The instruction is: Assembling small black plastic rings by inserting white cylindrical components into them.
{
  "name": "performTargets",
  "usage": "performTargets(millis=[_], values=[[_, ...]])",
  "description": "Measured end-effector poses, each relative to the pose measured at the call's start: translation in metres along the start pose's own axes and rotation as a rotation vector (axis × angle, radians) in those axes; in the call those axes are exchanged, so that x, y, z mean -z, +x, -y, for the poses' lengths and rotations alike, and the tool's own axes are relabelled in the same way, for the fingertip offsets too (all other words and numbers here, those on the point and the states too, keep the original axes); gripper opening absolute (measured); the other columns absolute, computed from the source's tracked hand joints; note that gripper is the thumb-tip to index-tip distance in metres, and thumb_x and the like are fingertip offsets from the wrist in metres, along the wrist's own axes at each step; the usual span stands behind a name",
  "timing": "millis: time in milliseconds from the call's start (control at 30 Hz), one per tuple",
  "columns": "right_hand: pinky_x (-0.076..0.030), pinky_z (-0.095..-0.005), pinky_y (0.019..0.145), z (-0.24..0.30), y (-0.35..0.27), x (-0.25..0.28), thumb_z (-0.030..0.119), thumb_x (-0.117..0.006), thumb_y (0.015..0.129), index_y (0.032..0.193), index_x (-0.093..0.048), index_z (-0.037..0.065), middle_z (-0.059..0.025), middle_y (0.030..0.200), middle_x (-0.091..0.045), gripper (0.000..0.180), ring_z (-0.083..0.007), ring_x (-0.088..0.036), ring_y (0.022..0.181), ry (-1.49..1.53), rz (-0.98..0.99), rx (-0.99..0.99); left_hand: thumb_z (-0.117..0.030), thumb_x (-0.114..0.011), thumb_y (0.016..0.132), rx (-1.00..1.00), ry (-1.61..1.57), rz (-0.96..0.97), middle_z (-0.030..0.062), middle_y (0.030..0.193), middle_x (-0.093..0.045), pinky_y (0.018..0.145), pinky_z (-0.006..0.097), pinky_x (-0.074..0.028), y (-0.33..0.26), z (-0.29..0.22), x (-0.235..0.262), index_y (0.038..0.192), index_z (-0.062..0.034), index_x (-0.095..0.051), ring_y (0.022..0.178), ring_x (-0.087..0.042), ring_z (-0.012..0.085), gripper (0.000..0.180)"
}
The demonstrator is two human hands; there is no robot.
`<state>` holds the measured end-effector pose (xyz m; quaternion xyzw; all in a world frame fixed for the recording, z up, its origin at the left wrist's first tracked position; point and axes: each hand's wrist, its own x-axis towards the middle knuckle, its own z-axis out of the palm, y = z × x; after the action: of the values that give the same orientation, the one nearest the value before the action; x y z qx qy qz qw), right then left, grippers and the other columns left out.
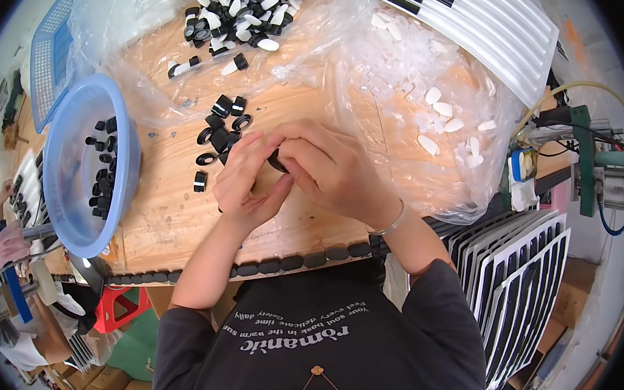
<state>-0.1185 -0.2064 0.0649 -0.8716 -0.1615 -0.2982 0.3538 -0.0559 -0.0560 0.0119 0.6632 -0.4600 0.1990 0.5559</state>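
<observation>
In front of me, my left hand and my right hand meet over the wooden table, fingers closed around a small black cap-like part. Most of that part is hidden by my fingers. Just left of my left hand lie several loose black caps, some on their sides with the round opening showing. One black cap sits a little nearer to me. Farther off is a heap of black caps joined with white oval pieces.
A blue basin holding black caps stands at the left, beside a blue basket. Crumpled clear plastic with loose white oval pieces spreads across the far side. White trays lie far right; more trays stand at lower right.
</observation>
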Motion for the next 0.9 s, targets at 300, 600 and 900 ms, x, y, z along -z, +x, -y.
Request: performTargets(millis=[300, 600, 900], values=[[-0.051, -0.0341, 0.070, -0.002, -0.006, 0.012, 0.003, -0.070, 0.072, 0.092, -0.062, 0.005, -0.0107, 0.109, -0.063, 0.022, -0.0269, -0.062, 0.084, 0.108, -0.057, 0.035, 0.004, -0.076, 0.065, 0.066, -0.068, -0.047, 0.0213, 0.101, -0.066, 0.092, 0.046, -0.047, -0.004, 0.002, 0.000, 0.109, 0.0081, -0.059, 0.093, -0.065, 0.0324, 0.048], [-0.049, -0.0356, 0.078, 0.005, -0.014, 0.002, 0.004, -0.073, 0.069, 0.090, -0.061, 0.005, -0.0131, 0.119, -0.056, 0.024, -0.0309, -0.058, 0.098, 0.045, -0.023, -0.079, 0.004, -0.074, 0.064, -0.092, 0.092, 0.015, 0.0213, 0.105, -0.066, 0.091, 0.046, -0.047, 0.006, 0.001, 0.001, 0.112, 0.0052, -0.058, 0.099, -0.064, 0.0314, 0.050], [-0.052, -0.0302, 0.065, -0.045, -0.050, 0.065, 0.006, -0.068, 0.079, 0.087, -0.065, -0.001, -0.0148, 0.084, -0.066, 0.011, -0.0245, -0.066, 0.074, -0.207, -0.103, -0.810, 0.013, -0.070, 0.066, 0.167, 0.041, -0.112, 0.0218, 0.108, -0.064, 0.091, 0.039, -0.047, -0.005, 0.007, 0.010, 0.114, 0.0063, -0.055, 0.103, -0.060, 0.0326, 0.051]])
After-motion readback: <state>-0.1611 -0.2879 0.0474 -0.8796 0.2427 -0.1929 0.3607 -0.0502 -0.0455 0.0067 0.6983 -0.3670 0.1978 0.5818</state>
